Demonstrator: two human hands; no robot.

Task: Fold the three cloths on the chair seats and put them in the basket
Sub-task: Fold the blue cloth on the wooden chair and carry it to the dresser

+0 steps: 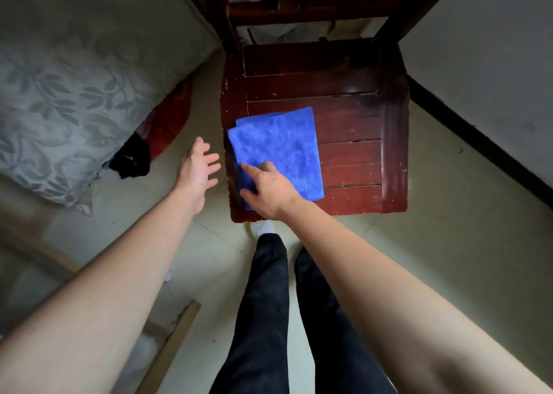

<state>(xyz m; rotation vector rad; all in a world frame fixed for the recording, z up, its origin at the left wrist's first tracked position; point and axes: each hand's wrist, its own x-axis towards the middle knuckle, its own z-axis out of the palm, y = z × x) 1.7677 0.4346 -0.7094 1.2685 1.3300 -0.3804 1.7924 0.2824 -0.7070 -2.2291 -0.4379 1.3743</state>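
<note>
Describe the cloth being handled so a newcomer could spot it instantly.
Find the dark red wooden chair at centre frame. On its seat's front-left corner lies the blue cloth, folded, with the right hand on its near corner. It is the only bright blue thing in view.

I saw both forearms bare to the edge of view, no sleeves, watch or rings on the left hand [197, 166] or the right hand [266, 188]. Below them I wore loose black trousers [263, 304], and one white shoe [262, 228] showed.
</note>
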